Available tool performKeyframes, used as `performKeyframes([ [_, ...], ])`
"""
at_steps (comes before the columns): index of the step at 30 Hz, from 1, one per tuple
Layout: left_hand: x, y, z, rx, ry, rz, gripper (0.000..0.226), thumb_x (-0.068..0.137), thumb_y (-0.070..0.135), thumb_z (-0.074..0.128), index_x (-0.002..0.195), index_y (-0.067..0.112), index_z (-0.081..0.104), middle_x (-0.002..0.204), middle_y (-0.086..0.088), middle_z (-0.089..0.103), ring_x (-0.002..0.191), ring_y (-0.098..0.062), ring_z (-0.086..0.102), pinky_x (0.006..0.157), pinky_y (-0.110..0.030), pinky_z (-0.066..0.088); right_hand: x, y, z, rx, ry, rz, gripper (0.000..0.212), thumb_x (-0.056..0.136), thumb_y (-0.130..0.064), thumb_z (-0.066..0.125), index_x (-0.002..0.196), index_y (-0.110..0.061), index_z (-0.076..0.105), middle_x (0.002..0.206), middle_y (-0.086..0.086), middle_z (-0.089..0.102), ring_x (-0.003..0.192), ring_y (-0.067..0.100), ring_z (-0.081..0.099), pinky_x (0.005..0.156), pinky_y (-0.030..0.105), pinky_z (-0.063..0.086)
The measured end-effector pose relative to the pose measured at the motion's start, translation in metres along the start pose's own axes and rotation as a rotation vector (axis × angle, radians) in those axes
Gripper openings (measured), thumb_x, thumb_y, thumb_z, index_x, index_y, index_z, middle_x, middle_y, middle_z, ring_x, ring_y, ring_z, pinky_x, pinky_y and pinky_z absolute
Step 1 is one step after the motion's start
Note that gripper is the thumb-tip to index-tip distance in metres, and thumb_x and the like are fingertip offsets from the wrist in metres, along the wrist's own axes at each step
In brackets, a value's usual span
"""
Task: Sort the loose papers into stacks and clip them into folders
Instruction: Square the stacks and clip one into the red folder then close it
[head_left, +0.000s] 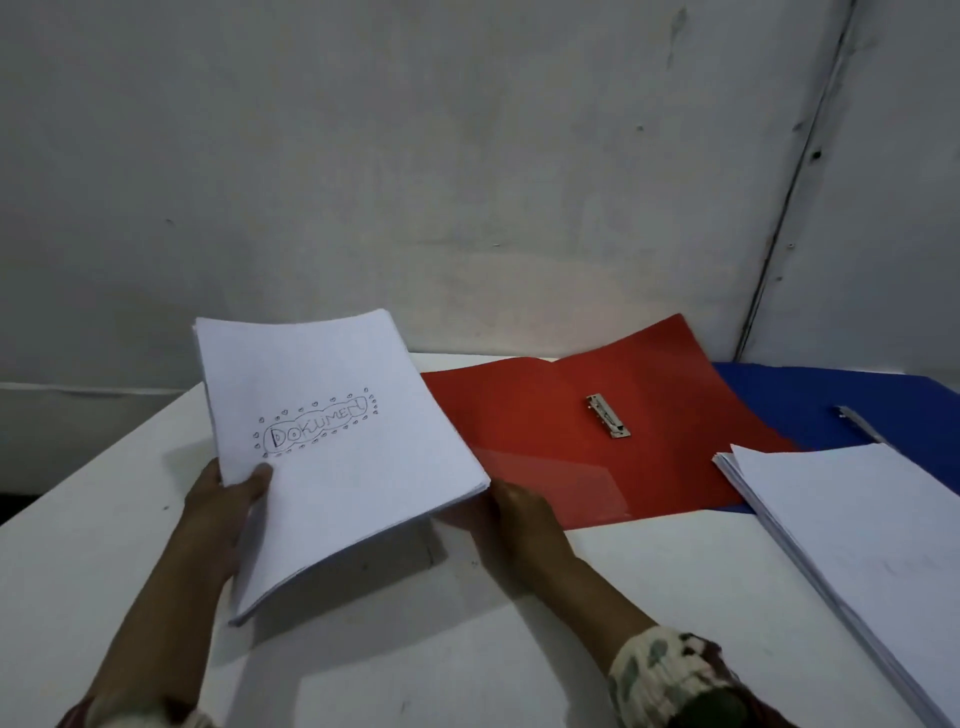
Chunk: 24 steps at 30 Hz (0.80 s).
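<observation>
Obs., head view, read left to right.

White flat table (104, 545) fills the lower frame; grey wall (467, 156) stands behind it at 12 o'clock.

Left hand (218, 499) at about 8 o'clock of the frame centre. Thumb lies on top of the sheet, fingers go under it: the hand grips the left edge of a thick stack of white paper sheets (343, 457). The top sheet bears the hand-drawn word "DOKUMEN" in an outlined bubble ringed with small hearts. The stack is lifted off the table, far end raised toward the wall, near corner sagging at 6 o'clock; its shadow falls on the table below.

Right hand (519, 514) at 4 o'clock of that stack, at its lower right corner. Fingers reach under the stack's edge and are hidden there; cannot tell whether they curl on it.

Open red plastic folder (545, 441) lies flat on the table at 3 o'clock of the held stack, its left edge passing beneath the stack. Silver metal clip (608, 415) sits near the folder's spine.

Blue plastic folder (810, 405) lies at 3 o'clock of the red one, partly under it. A second metal clip (857, 426) shows on it.

Second stack of white paper sheets (857, 530), edges fanned, rests at the frame's 4 o'clock, overlapping both folders' near corners.

Patterned sleeve cuff (670, 675) on the right wrist.
</observation>
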<state>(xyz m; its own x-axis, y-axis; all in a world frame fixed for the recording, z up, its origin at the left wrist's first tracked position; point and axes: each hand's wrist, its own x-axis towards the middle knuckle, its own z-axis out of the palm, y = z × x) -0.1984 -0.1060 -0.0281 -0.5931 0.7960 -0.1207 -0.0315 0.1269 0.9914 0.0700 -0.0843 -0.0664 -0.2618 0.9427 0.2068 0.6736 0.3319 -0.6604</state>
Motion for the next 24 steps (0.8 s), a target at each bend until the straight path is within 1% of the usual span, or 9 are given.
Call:
performKeyframes([
  [2, -0.001, 0.006, 0.005, -0.039, -0.016, -0.009, 0.039, 0.092, 0.014, 0.055, 0.13, 0.008, 0.048, 0.127, -0.007, 0.055, 0.115, -0.032, 0.05, 0.098, -0.044, 0.038, -0.001, -0.007, 0.003, -0.045, -0.031, 0.015, 0.033, 0.098, -0.025, 0.039, 0.126, -0.019, 0.056, 0.121, 0.007, 0.064, 0.108, 0.024, 0.062, 0.094, 0.033, 0.048],
  [6, -0.001, 0.02, 0.012, -0.11, -0.01, -0.015, 0.039, 0.09, 0.012, 0.057, 0.128, 0.01, 0.05, 0.132, -0.011, 0.055, 0.119, -0.033, 0.051, 0.103, -0.045, 0.039, -0.002, -0.023, 0.008, -0.142, -0.12, -0.077, 0.037, 0.1, -0.014, 0.035, 0.132, -0.019, 0.052, 0.136, 0.003, 0.054, 0.124, 0.018, 0.052, 0.105, 0.026, 0.035],
  [11, -0.009, 0.031, 0.033, -0.09, -0.006, 0.024, 0.039, 0.09, 0.009, 0.057, 0.129, 0.006, 0.049, 0.132, -0.013, 0.055, 0.118, -0.033, 0.052, 0.096, -0.037, 0.04, -0.004, -0.04, 0.023, -0.054, -0.215, -0.028, 0.037, 0.099, -0.019, 0.036, 0.133, -0.024, 0.05, 0.139, 0.003, 0.051, 0.128, 0.022, 0.047, 0.11, 0.032, 0.034],
  [13, -0.016, 0.035, 0.046, -0.083, -0.017, 0.041, 0.039, 0.09, 0.008, 0.056, 0.129, 0.006, 0.049, 0.131, -0.014, 0.055, 0.117, -0.033, 0.052, 0.094, -0.036, 0.04, -0.006, -0.046, 0.027, -0.076, -0.308, -0.049, 0.041, 0.098, -0.017, 0.038, 0.138, -0.023, 0.045, 0.141, 0.004, 0.048, 0.13, 0.024, 0.045, 0.11, 0.036, 0.034],
  [17, -0.027, 0.046, 0.068, -0.097, -0.048, 0.06, 0.039, 0.091, 0.008, 0.055, 0.129, 0.007, 0.049, 0.131, -0.013, 0.055, 0.117, -0.032, 0.052, 0.091, -0.034, 0.04, -0.014, -0.049, 0.027, -0.083, -0.447, -0.112, 0.052, 0.096, -0.034, 0.043, 0.145, -0.026, 0.029, 0.151, 0.0, 0.033, 0.137, 0.02, 0.034, 0.113, 0.033, 0.029],
  [19, -0.029, 0.048, 0.075, -0.1, -0.05, 0.067, 0.039, 0.091, 0.008, 0.055, 0.129, 0.007, 0.049, 0.131, -0.012, 0.055, 0.118, -0.031, 0.052, 0.091, -0.033, 0.04, -0.015, -0.043, 0.018, -0.171, -0.433, -0.159, 0.052, 0.096, -0.029, 0.042, 0.146, -0.025, 0.027, 0.155, 0.0, 0.024, 0.141, 0.019, 0.026, 0.116, 0.033, 0.024],
  [21, -0.031, 0.046, 0.079, -0.102, -0.062, 0.068, 0.038, 0.091, 0.008, 0.056, 0.128, 0.008, 0.049, 0.13, -0.011, 0.056, 0.117, -0.03, 0.052, 0.094, -0.035, 0.041, -0.014, -0.027, 0.003, -0.211, -0.347, -0.163, 0.05, 0.096, -0.016, 0.041, 0.145, -0.02, 0.031, 0.155, 0.001, 0.025, 0.14, 0.018, 0.028, 0.114, 0.026, 0.023],
  [23, -0.033, 0.042, 0.085, -0.092, -0.078, 0.066, 0.038, 0.09, 0.008, 0.056, 0.128, 0.007, 0.05, 0.129, -0.011, 0.056, 0.117, -0.03, 0.053, 0.097, -0.037, 0.041, -0.014, -0.004, -0.019, -0.132, -0.21, -0.118, 0.048, 0.092, -0.001, 0.041, 0.139, -0.013, 0.042, 0.148, 0.006, 0.039, 0.133, 0.017, 0.04, 0.105, 0.013, 0.027],
  [24, -0.033, 0.04, 0.088, -0.085, -0.087, 0.064, 0.038, 0.09, 0.008, 0.056, 0.127, 0.007, 0.05, 0.129, -0.012, 0.056, 0.117, -0.031, 0.053, 0.097, -0.036, 0.041, -0.015, 0.006, -0.03, 0.004, -0.102, -0.058, 0.047, 0.089, 0.006, 0.04, 0.133, -0.007, 0.049, 0.139, 0.009, 0.05, 0.124, 0.016, 0.05, 0.095, 0.005, 0.033],
])
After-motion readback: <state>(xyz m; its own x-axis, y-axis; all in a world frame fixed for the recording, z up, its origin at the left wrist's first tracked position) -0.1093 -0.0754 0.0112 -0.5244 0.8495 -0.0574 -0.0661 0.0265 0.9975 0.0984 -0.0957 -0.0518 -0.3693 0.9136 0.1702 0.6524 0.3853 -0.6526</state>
